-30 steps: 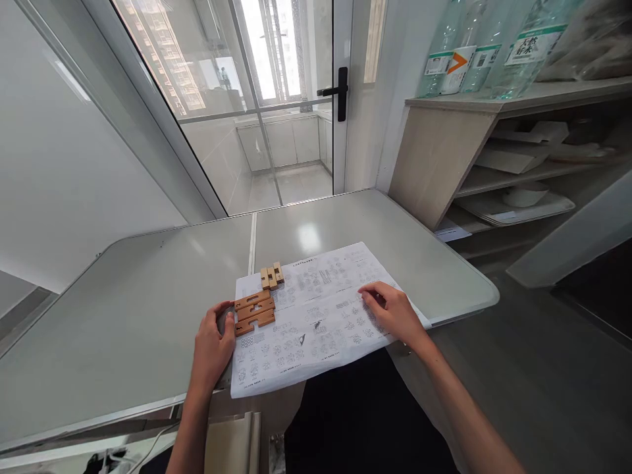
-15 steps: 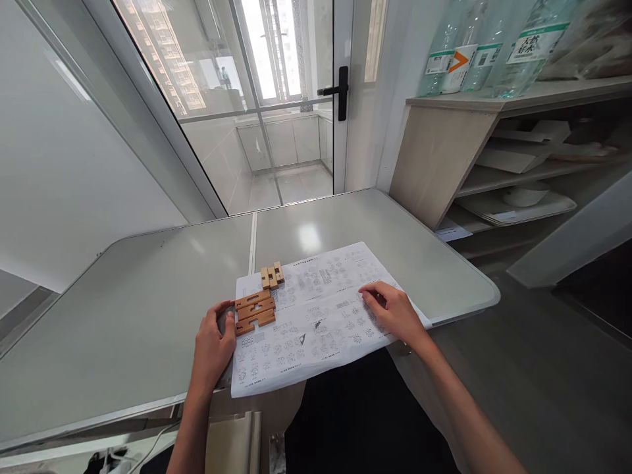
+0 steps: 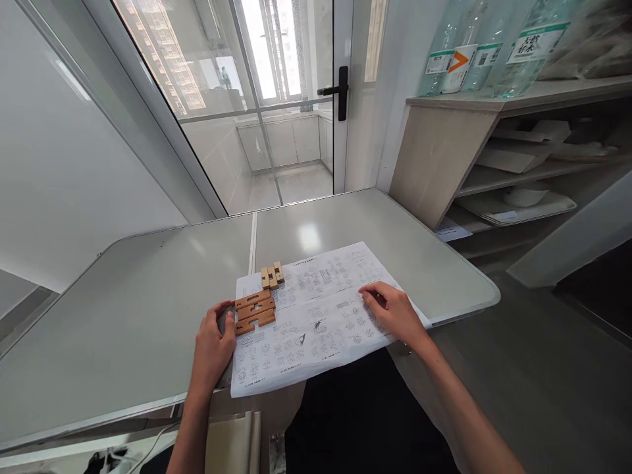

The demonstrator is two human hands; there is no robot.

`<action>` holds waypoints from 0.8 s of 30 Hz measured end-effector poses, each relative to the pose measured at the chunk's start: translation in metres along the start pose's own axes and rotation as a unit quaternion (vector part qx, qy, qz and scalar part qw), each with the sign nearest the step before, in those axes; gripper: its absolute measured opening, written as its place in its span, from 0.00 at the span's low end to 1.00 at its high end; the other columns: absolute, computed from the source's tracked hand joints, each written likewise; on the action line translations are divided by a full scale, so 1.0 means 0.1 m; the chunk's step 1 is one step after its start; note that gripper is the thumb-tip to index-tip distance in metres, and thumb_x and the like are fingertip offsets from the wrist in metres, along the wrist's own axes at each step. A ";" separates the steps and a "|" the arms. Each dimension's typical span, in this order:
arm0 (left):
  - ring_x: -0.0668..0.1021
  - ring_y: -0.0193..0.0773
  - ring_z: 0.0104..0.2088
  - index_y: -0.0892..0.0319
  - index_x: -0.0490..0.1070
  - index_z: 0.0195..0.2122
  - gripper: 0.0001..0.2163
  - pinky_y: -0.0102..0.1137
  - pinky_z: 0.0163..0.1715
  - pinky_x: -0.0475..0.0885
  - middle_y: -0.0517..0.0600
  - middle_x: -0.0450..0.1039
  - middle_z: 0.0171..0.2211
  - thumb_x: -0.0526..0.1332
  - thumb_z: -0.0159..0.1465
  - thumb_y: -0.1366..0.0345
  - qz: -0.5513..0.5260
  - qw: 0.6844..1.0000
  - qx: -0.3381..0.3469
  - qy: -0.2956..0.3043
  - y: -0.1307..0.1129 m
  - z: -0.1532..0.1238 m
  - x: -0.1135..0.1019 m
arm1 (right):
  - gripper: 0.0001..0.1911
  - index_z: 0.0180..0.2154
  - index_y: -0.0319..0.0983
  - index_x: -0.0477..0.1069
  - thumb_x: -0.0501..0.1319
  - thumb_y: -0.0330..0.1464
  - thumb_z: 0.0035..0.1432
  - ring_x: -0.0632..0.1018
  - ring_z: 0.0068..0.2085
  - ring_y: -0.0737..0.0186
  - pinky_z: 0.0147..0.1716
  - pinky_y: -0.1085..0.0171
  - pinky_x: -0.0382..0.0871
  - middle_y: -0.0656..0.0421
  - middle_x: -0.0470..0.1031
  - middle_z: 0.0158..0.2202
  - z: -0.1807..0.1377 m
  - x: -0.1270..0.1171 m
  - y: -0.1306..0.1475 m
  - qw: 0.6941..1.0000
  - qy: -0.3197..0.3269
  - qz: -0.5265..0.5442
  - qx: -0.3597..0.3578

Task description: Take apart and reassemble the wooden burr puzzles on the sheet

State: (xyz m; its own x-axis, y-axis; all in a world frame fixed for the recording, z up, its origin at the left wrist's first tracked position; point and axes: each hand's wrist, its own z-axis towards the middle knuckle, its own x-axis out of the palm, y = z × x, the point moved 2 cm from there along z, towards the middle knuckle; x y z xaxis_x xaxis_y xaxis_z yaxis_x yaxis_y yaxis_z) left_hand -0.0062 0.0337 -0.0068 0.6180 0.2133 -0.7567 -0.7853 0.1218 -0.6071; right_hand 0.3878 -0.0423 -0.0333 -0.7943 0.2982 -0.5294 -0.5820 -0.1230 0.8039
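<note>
Head view, down onto desk (image 3: 148, 316): no visible shift over last second, so layout apparently settled, work seemingly paused. At left edge of printed sheet (image 3: 306, 359), left hand (image 3: 212, 339): grip loosely parted, right beside ends of three brown wooden pieces (image 3: 264, 307), lifting nothing; actual contact hard to tell. Just beyond those, on sheet, three pale wooden pieces (image 3: 273, 283), side by side. Across now to right hand (image 3: 395, 313): over sheet's right side, grip loosely curled, nothing visible inside, cannot tell whether fully closed.

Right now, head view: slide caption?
Left hand beside brown blocks, right hand at the printed sheet, pale blocks farther back.
</note>
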 end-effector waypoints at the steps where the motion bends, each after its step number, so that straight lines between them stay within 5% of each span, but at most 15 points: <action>1: 0.77 0.52 0.57 0.57 0.70 0.56 0.19 0.45 0.52 0.74 0.58 0.77 0.56 0.52 0.69 0.54 0.001 1.000 0.001 -0.001 0.00 0.00 0.00 | 0.14 0.42 0.43 0.78 0.55 0.41 0.70 0.79 0.38 0.55 0.36 0.59 0.71 0.56 0.82 0.42 0.00 0.00 0.00 1.000 -0.001 0.000 0.000; 24: 0.76 0.53 0.57 0.57 0.69 0.57 0.20 0.43 0.51 0.73 0.57 0.76 0.58 0.52 0.69 0.54 0.001 1.000 -0.008 0.008 0.00 0.00 0.00 | 0.14 0.42 0.43 0.78 0.55 0.40 0.70 0.78 0.38 0.56 0.36 0.59 0.70 0.56 0.82 0.42 0.00 0.00 0.00 1.000 0.002 0.001 -0.005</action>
State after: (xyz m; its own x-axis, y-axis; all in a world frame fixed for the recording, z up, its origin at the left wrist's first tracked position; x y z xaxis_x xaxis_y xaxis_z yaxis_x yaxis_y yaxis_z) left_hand -0.0060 0.0333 -0.0064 0.6173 0.1989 -0.7612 -0.7857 0.1055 -0.6096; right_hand 0.3878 -0.0421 -0.0327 -0.7957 0.2937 -0.5297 -0.5827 -0.1324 0.8018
